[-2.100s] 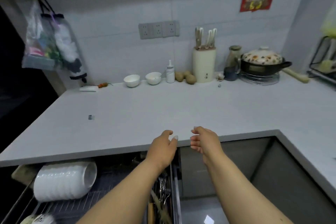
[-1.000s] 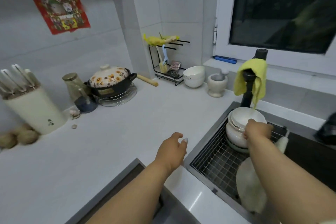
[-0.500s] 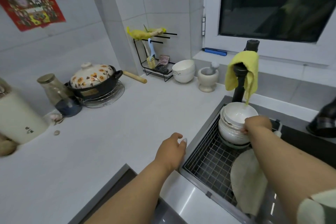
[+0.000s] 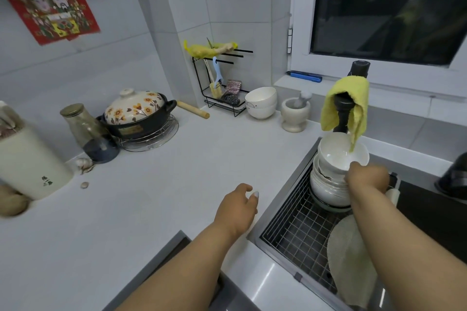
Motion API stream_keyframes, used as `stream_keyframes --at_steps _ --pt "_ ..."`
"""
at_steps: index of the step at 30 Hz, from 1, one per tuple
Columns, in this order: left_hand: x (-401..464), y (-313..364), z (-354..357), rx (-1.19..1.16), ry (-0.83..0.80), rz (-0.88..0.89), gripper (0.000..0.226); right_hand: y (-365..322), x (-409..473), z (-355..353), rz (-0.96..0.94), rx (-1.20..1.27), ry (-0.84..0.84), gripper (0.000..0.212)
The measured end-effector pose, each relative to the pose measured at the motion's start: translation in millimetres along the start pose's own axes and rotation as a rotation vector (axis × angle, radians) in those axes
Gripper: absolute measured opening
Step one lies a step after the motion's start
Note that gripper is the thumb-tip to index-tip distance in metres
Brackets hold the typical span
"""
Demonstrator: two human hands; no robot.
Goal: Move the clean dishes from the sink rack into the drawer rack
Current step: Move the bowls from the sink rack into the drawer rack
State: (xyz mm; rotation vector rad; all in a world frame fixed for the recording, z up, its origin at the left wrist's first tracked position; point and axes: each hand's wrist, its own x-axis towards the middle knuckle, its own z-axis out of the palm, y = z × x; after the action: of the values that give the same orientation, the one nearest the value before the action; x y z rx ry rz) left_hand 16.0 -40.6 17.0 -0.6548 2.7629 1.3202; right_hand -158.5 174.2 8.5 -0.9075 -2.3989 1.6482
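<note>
right hand (image 4: 367,177) grips top bowl (image 4: 341,155) rim | left hand (image 4: 237,209) hovers, relaxed

Left forearm reaches forward from lower frame edge, bare. Left hand (image 4: 237,209) hovers palm down, fingers loosely curled, thumb forward, holding nothing. Right forearm extends from lower right corner, angled up and left, bare. Right hand (image 4: 367,177) knuckles up, back of hand toward camera, fingers curled over near rim of top bowl (image 4: 341,155), gripping it. Both hands well apart.
</note>
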Motion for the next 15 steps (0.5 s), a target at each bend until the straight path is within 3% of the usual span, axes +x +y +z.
stream_keyframes --at_steps 3,6,15 --pt "0.4 -0.5 -5.2 -0.051 0.015 -0.006 0.041 0.8 -31.8 -1.8 -0.101 0.063 -0.046 0.026" --pt "-0.6 -0.4 -11.0 -0.166 0.039 -0.037 0.041 6.9 -70.8 3.3 -0.146 0.087 -0.106 0.03" --pt "-21.1 -3.9 -41.5 -0.834 0.035 -0.185 0.039 7.9 -168.8 32.9 -0.313 0.03 -0.548 0.024"
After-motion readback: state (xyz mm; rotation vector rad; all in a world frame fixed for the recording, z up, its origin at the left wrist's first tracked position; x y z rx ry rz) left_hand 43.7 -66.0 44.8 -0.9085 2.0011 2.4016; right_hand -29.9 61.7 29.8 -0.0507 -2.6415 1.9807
